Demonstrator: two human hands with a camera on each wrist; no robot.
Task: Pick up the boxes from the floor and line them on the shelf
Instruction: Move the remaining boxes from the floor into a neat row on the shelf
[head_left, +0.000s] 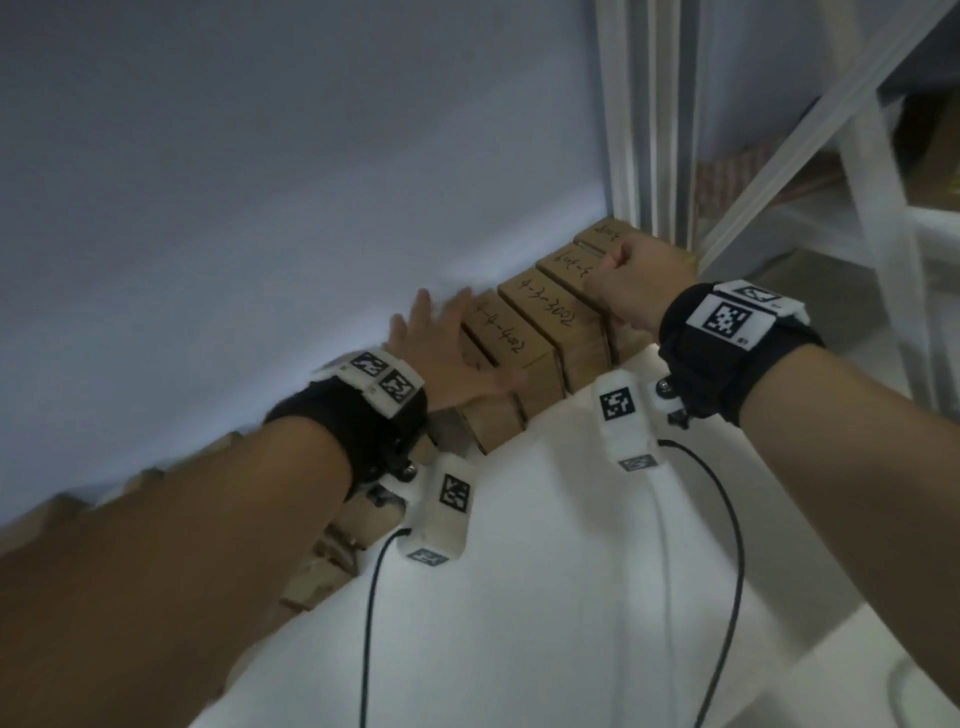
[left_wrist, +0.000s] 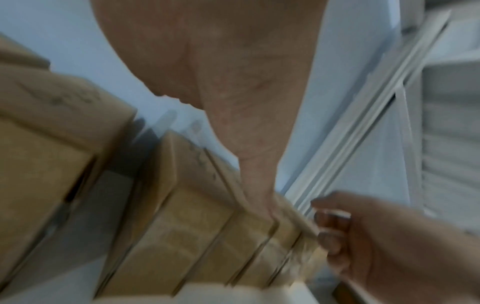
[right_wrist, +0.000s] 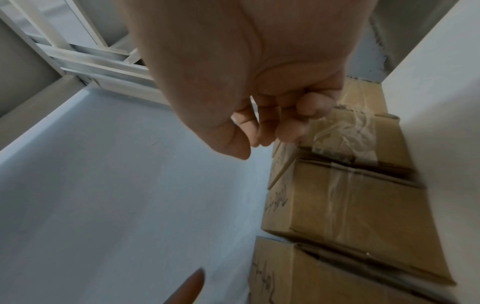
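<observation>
A row of brown cardboard boxes (head_left: 545, 312) with handwritten numbers on top stands against the pale wall, behind a white shelf board (head_left: 545, 571). My left hand (head_left: 436, 338) lies flat with straight fingers against the left side of the row's leftmost box (head_left: 498, 338). My right hand (head_left: 634, 275) is a fist resting on the tops of the boxes at the right end, holding nothing. The left wrist view is blurred; in it my left palm (left_wrist: 233, 102) lies along the boxes (left_wrist: 182, 216) and the right fist (left_wrist: 363, 236) is at their end. In the right wrist view the curled fingers (right_wrist: 285, 115) sit over a taped box (right_wrist: 350, 201).
White metal shelf uprights (head_left: 649, 130) rise just right of the row, with more shelving and a brown box (head_left: 930, 150) beyond. Other cardboard boxes (head_left: 332, 561) stand lower left, under my left forearm. Black cables (head_left: 727, 519) hang from both wrist cameras.
</observation>
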